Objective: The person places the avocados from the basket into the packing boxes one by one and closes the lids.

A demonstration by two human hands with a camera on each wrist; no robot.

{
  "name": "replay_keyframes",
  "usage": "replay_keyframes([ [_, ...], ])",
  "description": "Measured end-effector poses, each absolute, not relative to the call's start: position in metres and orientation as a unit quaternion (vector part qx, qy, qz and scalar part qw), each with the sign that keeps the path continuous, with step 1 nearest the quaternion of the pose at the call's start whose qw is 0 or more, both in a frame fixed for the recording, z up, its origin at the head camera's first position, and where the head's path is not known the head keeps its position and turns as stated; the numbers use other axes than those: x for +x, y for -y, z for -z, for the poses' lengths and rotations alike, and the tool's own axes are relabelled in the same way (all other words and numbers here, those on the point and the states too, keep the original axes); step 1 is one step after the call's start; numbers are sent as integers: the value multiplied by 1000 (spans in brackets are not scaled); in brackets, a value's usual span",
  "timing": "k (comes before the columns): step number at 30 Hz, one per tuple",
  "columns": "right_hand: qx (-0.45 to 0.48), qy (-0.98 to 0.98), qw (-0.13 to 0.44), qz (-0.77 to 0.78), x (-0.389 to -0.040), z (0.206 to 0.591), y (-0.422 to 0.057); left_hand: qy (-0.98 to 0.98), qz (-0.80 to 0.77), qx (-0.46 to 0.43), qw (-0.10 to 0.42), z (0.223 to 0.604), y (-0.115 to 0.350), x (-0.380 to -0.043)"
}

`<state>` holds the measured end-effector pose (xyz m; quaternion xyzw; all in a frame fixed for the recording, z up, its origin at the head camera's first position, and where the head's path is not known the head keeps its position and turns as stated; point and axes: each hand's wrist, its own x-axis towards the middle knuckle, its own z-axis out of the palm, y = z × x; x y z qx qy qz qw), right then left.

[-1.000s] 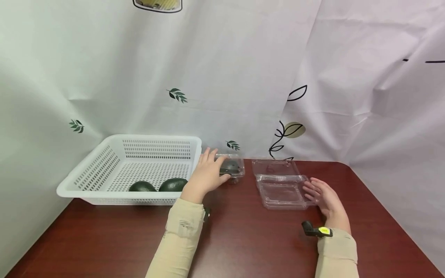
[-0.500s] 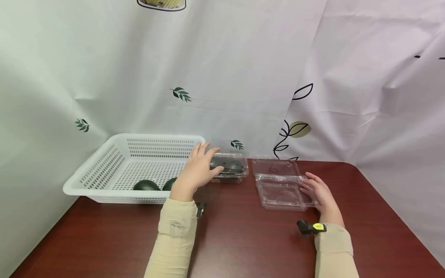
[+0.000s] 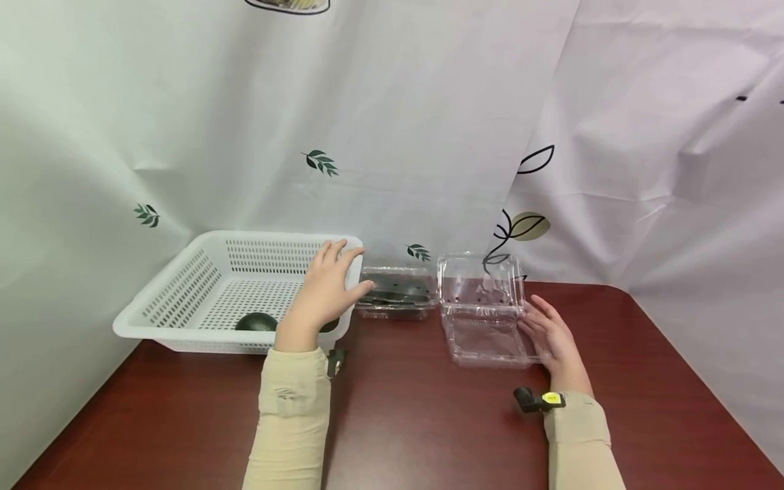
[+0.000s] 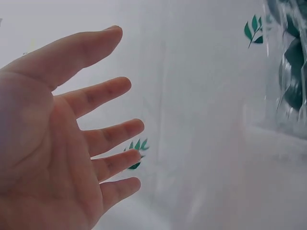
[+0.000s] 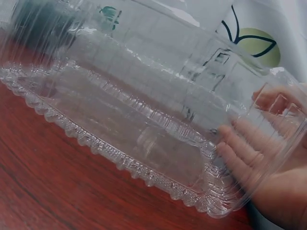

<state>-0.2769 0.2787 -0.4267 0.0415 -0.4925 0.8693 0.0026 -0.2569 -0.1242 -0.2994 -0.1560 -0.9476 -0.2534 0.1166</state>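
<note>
My left hand (image 3: 318, 294) hovers at the right end of a white basket (image 3: 137, 320), fingers spread and holding nothing; the left wrist view shows its bare palm (image 4: 43, 143). In the basket lies a dark green, avocado-like fruit (image 3: 257, 322); another is mostly hidden behind the hand. On the right, the fingers of my right hand (image 3: 551, 337) lie almost straight against the right side of a clear plastic clamshell box (image 3: 486, 340). Its lid (image 3: 480, 280) stands up at the back, and no contents show inside. The right wrist view shows fingers (image 5: 244, 143) through the clear wall.
Between basket and open box stands a closed clear clamshell (image 3: 395, 289) with dark green fruit inside, close to the back wall. A white printed curtain (image 3: 392, 136) hangs behind the dark red table (image 3: 416, 422).
My left hand has moved left, away from the closed clamshell to the basket's right end. The open box's lid has swung up from lying back, while my right hand stays at its side.
</note>
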Motion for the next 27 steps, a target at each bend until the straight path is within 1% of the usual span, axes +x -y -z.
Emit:
replay_keyframes([
  [5,36,478,3,-878,-276,430,-275,958,228,-139,107,288,148,-250],
  [9,41,470,7,-882,-275,429,-275,968,197,-123,91,261,171,-250],
  [11,39,467,11,-883,-275,428,-277,972,188,-123,68,246,180,-255],
  [14,37,464,15,-885,-276,426,-279,971,187,-146,4,232,187,-269],
  [18,46,460,15,-886,-279,424,-281,964,189,-164,-87,227,186,-292],
  [21,50,460,17,-887,-280,424,-282,963,176,-149,-141,230,184,-308],
  [25,49,463,19,-885,-280,425,-280,940,204,-117,-246,241,189,-324],
  [27,49,465,20,-884,-280,425,-279,923,230,-103,-290,247,190,-329],
])
